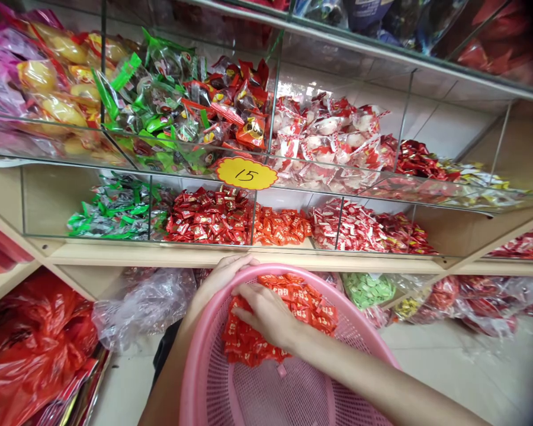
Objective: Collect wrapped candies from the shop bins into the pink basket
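A pink plastic basket [193,355] with mesh sides stands tilted below the shelf, its far rim close to the wooden shelf edge. Small red-orange wrapped candies [293,296] are heaped at its far end. Outside the far-left rim, my left hand [231,272] is closed against the basket, its fingers partly hidden behind the rim. My right hand [266,313] reaches into the basket from the right and lies over the candies, thumb and fingers apart. Its fingertips touch the heap. A small pale pink piece [281,370] shows on the basket bottom.
Just above the basket is a glass-fronted shelf with similar orange candies [282,225], red candies [208,216] and green-wrapped ones [119,207]. A yellow price tag [247,173] marks the upper tier. Red bags [31,343] stand lower left; clear bags [146,302] lie under the shelf.
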Demonstrator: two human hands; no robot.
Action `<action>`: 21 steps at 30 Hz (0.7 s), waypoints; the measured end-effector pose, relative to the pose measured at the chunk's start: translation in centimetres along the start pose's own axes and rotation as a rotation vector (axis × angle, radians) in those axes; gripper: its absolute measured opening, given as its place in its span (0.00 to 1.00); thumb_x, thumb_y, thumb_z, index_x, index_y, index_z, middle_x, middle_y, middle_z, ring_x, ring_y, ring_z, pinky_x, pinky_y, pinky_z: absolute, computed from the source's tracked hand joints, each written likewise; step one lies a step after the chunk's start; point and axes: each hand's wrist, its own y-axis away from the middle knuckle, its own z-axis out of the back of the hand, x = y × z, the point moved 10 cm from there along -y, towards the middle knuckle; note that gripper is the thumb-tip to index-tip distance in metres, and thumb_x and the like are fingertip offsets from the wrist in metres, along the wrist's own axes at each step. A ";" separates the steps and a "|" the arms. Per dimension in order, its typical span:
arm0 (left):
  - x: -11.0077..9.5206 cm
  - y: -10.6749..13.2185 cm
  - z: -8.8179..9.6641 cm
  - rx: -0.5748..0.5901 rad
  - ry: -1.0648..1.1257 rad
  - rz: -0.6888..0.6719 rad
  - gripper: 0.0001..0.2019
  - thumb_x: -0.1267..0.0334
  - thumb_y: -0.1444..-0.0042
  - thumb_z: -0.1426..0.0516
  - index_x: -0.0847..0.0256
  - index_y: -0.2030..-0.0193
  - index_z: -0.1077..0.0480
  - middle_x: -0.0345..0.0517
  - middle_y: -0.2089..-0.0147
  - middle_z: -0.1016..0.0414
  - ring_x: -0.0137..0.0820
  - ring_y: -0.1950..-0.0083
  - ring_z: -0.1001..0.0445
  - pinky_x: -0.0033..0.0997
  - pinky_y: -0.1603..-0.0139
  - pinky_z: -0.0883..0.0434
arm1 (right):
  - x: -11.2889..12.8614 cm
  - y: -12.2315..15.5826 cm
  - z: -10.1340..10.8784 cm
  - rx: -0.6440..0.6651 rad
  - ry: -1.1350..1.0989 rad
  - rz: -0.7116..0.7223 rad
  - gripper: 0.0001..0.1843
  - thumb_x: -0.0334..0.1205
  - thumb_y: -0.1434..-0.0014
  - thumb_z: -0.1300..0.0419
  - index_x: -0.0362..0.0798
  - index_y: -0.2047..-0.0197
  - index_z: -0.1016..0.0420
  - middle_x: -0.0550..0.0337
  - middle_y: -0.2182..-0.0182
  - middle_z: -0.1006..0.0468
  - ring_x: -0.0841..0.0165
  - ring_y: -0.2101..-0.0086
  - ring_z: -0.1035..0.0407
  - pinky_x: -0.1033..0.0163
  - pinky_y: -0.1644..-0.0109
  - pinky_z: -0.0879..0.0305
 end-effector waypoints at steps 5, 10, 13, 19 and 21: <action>0.2 -0.2 0.3 -0.020 -0.014 -0.008 0.14 0.54 0.45 0.45 0.63 0.62 0.27 0.45 0.61 0.22 0.33 0.57 0.26 0.44 0.48 0.35 | 1.0 -0.1 0.3 -0.020 0.230 0.099 0.09 0.35 0.40 0.45 0.48 0.55 0.32 0.54 0.58 0.29 0.64 0.58 0.34 0.62 0.58 0.37; 0.2 -0.4 0.3 -0.013 -0.032 -0.015 0.13 0.56 0.44 0.44 0.64 0.63 0.27 0.45 0.61 0.23 0.34 0.56 0.26 0.46 0.47 0.36 | 0.2 -0.3 0.3 -0.018 0.411 0.037 0.04 0.36 0.40 0.46 0.47 0.64 0.30 0.54 0.60 0.31 0.65 0.63 0.34 0.62 0.61 0.36; -0.1 -0.4 0.2 -0.007 -0.036 -0.021 0.12 0.56 0.45 0.44 0.63 0.65 0.27 0.44 0.61 0.23 0.34 0.55 0.26 0.45 0.46 0.37 | 0.2 -0.3 0.3 -0.027 0.449 0.035 0.05 0.36 0.40 0.46 0.47 0.66 0.30 0.54 0.60 0.31 0.65 0.63 0.34 0.62 0.62 0.36; 0.1 -0.5 0.0 0.012 0.006 0.004 0.10 0.58 0.44 0.45 0.63 0.66 0.27 0.45 0.63 0.22 0.33 0.58 0.26 0.42 0.49 0.34 | 2.3 -0.2 3.9 -0.162 0.367 0.151 0.11 0.39 0.37 0.50 0.45 0.63 0.30 0.54 0.62 0.31 0.67 0.65 0.34 0.64 0.63 0.37; 0.1 -0.4 -0.1 0.023 0.025 0.012 0.11 0.57 0.45 0.45 0.62 0.65 0.26 0.45 0.62 0.22 0.33 0.56 0.26 0.41 0.50 0.34 | 2.1 -0.7 6.7 -0.244 0.334 0.157 0.13 0.39 0.36 0.52 0.44 0.63 0.29 0.54 0.62 0.31 0.68 0.65 0.34 0.64 0.63 0.37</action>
